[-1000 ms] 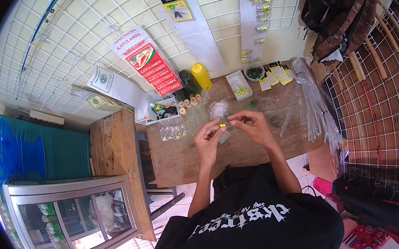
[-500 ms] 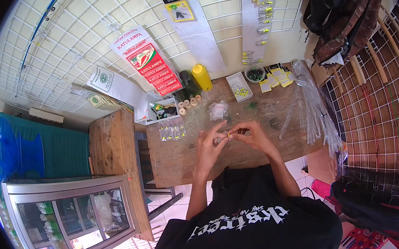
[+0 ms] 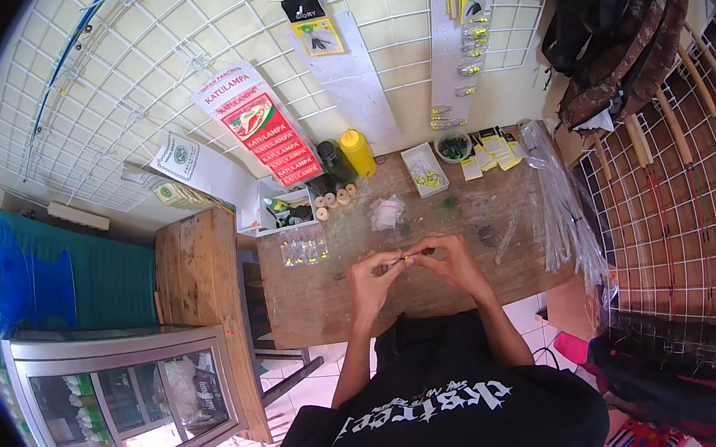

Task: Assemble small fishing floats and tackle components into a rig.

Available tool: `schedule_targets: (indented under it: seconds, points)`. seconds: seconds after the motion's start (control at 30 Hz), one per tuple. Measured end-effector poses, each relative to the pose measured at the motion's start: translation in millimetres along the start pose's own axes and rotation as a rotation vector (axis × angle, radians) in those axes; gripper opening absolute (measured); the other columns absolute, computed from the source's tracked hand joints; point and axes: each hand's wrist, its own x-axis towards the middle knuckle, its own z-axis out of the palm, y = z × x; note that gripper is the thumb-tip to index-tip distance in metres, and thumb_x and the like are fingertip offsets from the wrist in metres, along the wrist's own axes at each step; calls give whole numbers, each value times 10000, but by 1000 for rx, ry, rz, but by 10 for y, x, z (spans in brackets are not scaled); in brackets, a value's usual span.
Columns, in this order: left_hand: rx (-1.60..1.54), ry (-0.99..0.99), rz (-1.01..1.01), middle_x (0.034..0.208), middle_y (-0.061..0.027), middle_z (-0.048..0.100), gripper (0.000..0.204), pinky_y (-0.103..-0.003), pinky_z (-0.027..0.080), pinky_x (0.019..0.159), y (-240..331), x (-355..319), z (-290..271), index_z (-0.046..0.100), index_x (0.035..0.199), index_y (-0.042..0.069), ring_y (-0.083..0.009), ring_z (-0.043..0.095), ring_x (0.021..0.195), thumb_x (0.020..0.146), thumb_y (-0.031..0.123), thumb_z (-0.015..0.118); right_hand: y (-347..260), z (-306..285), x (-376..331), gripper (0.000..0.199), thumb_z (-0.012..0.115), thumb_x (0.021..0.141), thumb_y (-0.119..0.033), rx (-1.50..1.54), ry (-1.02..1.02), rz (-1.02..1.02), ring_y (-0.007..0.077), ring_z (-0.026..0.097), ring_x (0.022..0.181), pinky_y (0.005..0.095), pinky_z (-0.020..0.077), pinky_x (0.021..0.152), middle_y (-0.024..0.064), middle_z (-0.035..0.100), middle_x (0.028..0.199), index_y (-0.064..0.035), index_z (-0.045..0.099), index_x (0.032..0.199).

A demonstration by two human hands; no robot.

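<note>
My left hand [image 3: 374,272] and right hand [image 3: 449,259] pinch 1 tiny yellow piece [image 3: 407,260] between them, below the clear packet [image 3: 386,212].

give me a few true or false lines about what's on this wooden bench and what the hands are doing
1. Both hands, the left hand and the right hand, meet fingertip to fingertip over the wooden table. True.
2. The yellow bottle lies on its side at the near edge of the table. False: it stands upright at the far edge, by the wall.
3. A row of small clear packets lies on the table, to the left of the hands. True.
4. The left hand rests flat on the glass-fronted cabinet. False: it is raised over the table, pinching something tiny with the right hand.
</note>
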Motion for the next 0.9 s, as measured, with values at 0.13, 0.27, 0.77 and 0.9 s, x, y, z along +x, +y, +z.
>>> schedule_targets:
  seconds: [0.13,0.27,0.77,0.9]
  points:
    - [-192,-22,-167,772,-57,692,130,-212,471,667,-27,-8,10,708,856,-21,-66,597,709,758,52,752,87,10,18,156,710,766,-84,6,13,-29,175,586,724,299,463,686,97,677,838,-53,716,919]
    - [-335,-83,-240,791,-43,686,107,-206,472,686,19,18,-7,705,856,-25,-66,598,729,771,33,736,180,-46,141,135,701,783,-79,45,-52,-17,140,599,749,280,467,689,82,683,841,-54,720,915]
    - [-595,-43,-282,846,-61,667,78,-239,485,739,-126,-28,-137,631,888,9,-116,629,793,824,-29,654,2142,-381,1838,104,691,749,-118,-452,133,1,214,665,679,312,515,637,110,691,785,-60,706,834]
    - [-621,63,-321,847,-50,657,67,-247,482,754,-183,-174,-268,628,888,16,-118,628,802,833,-14,650,2080,-223,1888,122,691,723,-106,-593,78,122,267,672,726,351,530,690,137,688,813,-58,708,834]
